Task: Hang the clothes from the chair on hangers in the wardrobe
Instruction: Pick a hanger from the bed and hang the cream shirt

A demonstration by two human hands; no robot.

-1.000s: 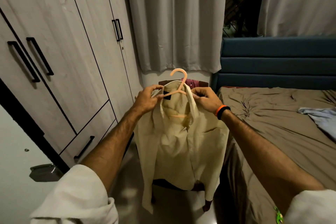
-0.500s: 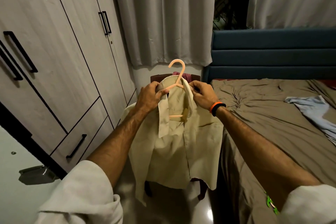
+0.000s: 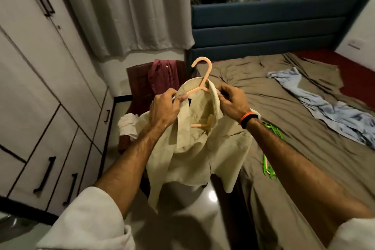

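— How far along is this?

— Partway through one garment, I'd say. The cream shirt [image 3: 194, 142] is draped over the peach hanger [image 3: 203, 85], held up in the air in front of the person, over the floor between the wardrobe [image 3: 40, 87] and the bed [image 3: 284, 128]. The left hand [image 3: 164, 107] pinches the collar at the hanger's left shoulder, fingers curled round the cloth; the right hand [image 3: 233, 101] pinches the collar's other side the same way.

— So it's seated on the hanger?

— Mostly. The collar looks not quite settled (the hands appear to be straightening it), though I can't tell whether both shoulders sit properly, since the shirt folds over itself.

— And what's left?

— The wardrobe doors are closed, so nothing is hung inside yet as far as this view shows. A maroon garment [image 3: 162, 75] lies over the chair [image 3: 140, 85] back, and something white [image 3: 127, 126] sits lower on it. Green hangers [image 3: 269, 170] lie on the bed, near a blue cloth [image 3: 324, 107].
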